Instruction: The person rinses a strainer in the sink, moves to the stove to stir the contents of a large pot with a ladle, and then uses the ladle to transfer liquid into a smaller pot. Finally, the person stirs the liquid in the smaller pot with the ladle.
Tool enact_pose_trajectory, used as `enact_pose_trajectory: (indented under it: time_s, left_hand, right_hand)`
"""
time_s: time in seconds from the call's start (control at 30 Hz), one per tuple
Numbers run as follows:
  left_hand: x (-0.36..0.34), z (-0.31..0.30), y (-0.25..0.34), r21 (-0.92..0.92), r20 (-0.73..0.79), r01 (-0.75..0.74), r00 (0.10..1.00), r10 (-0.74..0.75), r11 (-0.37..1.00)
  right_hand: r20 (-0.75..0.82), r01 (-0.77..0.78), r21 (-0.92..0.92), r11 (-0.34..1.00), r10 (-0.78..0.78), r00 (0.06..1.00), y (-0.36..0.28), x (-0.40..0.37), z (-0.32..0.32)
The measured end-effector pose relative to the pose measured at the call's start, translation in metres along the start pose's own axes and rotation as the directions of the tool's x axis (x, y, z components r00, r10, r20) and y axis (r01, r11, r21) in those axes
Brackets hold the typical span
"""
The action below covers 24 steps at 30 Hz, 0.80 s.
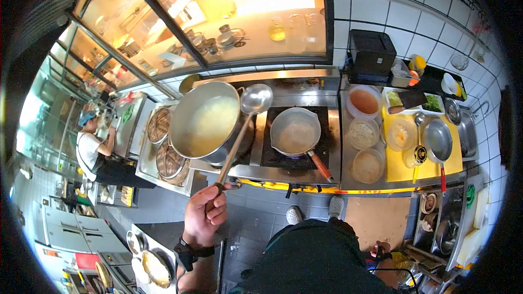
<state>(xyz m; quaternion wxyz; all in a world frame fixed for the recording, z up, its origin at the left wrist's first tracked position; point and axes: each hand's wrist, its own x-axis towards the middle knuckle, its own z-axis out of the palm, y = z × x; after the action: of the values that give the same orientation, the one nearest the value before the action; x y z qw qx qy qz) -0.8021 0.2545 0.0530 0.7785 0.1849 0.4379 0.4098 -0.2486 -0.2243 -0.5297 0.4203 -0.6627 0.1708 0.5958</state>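
Left hand [210, 209] grasping the ladle [240, 139] near its handle's end, presumably for distance from the pot's [186, 108] heat; right hand [381, 249] low, its grip indiscernible.

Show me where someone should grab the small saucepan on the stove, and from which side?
Probably by the saucepan's reddish-brown handle, from the front right, with the right hand. The handle slants out from the metal bowl toward the person and to their right, ending near the stove's front edge. The left hand is holding the ladle.
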Motion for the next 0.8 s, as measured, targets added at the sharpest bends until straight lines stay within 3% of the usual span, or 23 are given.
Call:
enact_pose_trajectory:
  time_s: [0.13, 0.33, 0.4, 0.47, 0.53, 0.57, 0.6, 0.63, 0.67, 0.7, 0.73, 0.8]
  left_hand:
    - [0.007, -0.025, 0.018, 0.014, -0.058, -0.107, 0.993, 0.107, 0.994]
    - [0.046, -0.086, 0.043, 0.05, -0.186, -0.108, 0.976, 0.115, 0.993]
    - [0.064, -0.108, 0.05, 0.227, -0.335, -0.076, 0.93, 0.151, 0.971]
    - [0.074, -0.123, 0.056, 0.288, -0.353, -0.077, 0.918, 0.18, 0.955]
    - [0.08, -0.13, 0.063, 0.558, -0.434, -0.034, 0.839, 0.326, 0.829]
    - [0.088, -0.163, 0.067, 0.789, -0.233, -0.097, 0.867, 0.441, 0.607]
    - [0.092, -0.172, 0.075, 0.787, -0.229, -0.102, 0.868, 0.441, 0.608]
    - [0.096, -0.177, 0.083, 0.923, -0.176, -0.025, 0.861, 0.478, 0.385]
    - [0.099, -0.178, 0.089, 0.99, -0.115, 0.055, 0.858, 0.5, 0.133]
    - [0.103, -0.173, 0.095, 0.997, -0.079, 0.056, 0.844, 0.531, 0.06]
    - [0.106, -0.168, 0.097, 0.997, -0.076, 0.051, 0.844, 0.531, 0.063]
    - [0.114, -0.149, 0.1, 0.97, -0.195, 0.06, 0.763, 0.616, 0.234]
  right_hand:
    - [-0.045, 0.163, -0.192, 0.968, -0.175, 0.984, 0.004, 0.001, 0.002]
    - [-0.067, 0.373, -0.45, 0.811, -0.448, 0.892, 0.009, 0.004, 0.005]
    - [-0.058, 0.424, -0.532, 0.733, -0.531, 0.846, 0.013, 0.013, 0.002]
    - [0.006, 0.497, -0.551, 0.671, -0.592, 0.806, 0.018, 0.022, -0.006]
    - [0.067, 0.569, -0.561, 0.602, -0.651, 0.756, 0.014, 0.027, -0.011]
    - [0.023, 0.484, -0.531, 0.695, -0.56, 0.828, 0.009, 0.022, -0.013]
    - [-0.017, 0.391, -0.495, 0.776, -0.458, 0.889, 0.002, 0.012, -0.01]
    - [-0.019, 0.394, -0.494, 0.775, -0.463, 0.886, 0.005, 0.01, -0.012]
    - [0.332, 0.264, 0.043, 0.964, -0.263, 0.906, 0.015, 0.011, -0.02]
    - [0.679, -0.144, 0.448, 0.882, -0.232, 0.696, 0.018, 0.008, -0.023]
    - [0.678, -0.138, 0.449, 0.883, -0.235, 0.696, 0.016, 0.008, -0.026]
    - [0.808, -0.313, 0.374, 0.873, -0.141, 0.573, 0.01, -0.016, -0.016]
